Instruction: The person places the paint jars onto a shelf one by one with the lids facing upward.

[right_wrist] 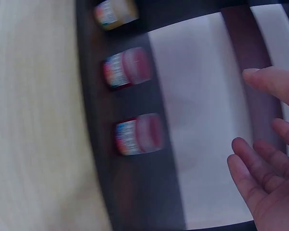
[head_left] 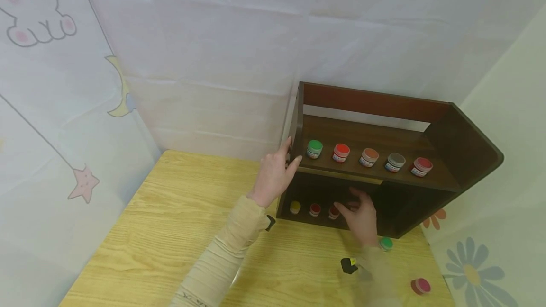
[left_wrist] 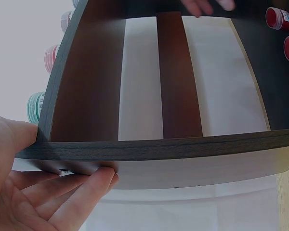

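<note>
A dark brown two-tier shelf [head_left: 375, 185] stands on the table. At its left side panel, my left hand [head_left: 273, 174] grips the edge, thumb at the front and fingers along the outer face, as the left wrist view [left_wrist: 53, 192] shows. My right hand [head_left: 360, 217] is in front of the lower tier with fingers spread and nothing between them. Nearest to it is a dark red paint jar [head_left: 334, 212], apart from the fingers in the right wrist view. Beside that jar stand another red paint jar [head_left: 314, 210] and a yellow paint jar [head_left: 295, 207].
The upper tier carries a row of paint jars: green [head_left: 314, 149], bright red [head_left: 341, 152], orange-brown [head_left: 368, 157], grey [head_left: 395, 162] and dark red [head_left: 421, 167]. On the table [head_left: 170, 212] at right are a green jar [head_left: 386, 244] and a magenta jar [head_left: 420, 286].
</note>
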`<act>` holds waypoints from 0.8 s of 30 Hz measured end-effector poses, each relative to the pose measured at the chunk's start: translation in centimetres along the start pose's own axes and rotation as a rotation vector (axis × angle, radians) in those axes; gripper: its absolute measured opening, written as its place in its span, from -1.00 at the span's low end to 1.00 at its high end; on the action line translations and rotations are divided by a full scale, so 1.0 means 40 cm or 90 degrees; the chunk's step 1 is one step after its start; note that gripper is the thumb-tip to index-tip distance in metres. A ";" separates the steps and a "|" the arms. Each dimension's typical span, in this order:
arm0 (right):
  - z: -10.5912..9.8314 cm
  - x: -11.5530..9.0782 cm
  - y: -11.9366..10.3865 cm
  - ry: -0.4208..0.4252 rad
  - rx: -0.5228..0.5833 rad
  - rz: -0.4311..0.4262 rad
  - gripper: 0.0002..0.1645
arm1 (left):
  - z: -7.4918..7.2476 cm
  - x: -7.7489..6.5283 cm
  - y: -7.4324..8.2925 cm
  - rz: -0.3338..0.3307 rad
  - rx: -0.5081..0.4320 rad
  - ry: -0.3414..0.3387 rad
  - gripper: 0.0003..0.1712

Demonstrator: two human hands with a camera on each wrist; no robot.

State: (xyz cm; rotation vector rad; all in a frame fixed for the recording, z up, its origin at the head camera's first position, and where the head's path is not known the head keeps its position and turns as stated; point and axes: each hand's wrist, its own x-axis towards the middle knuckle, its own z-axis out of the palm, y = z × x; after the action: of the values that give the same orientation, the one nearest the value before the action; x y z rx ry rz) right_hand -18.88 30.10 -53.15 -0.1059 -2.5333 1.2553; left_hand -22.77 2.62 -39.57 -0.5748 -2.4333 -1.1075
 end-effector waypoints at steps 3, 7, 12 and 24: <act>-0.017 0.005 -0.026 0.015 -0.001 -0.018 -0.26 | -0.001 0.000 0.000 0.002 -0.002 -0.001 -0.32; -0.037 0.010 -0.054 0.028 0.010 -0.045 -0.32 | -0.002 0.001 0.000 0.006 -0.006 0.000 -0.33; -0.057 0.012 -0.081 0.032 0.019 -0.056 -0.43 | 0.000 0.001 -0.001 0.004 -0.003 0.001 -0.33; -0.099 -0.002 -0.113 0.097 0.024 -0.068 -0.74 | -0.001 0.001 0.000 -0.003 -0.009 -0.005 -0.32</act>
State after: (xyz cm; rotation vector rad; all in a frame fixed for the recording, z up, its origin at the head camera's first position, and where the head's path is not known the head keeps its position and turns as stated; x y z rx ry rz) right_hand -17.27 30.36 -47.37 -0.0545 -2.3531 1.2045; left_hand -22.79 2.60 -39.55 -0.5778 -2.4365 -1.1271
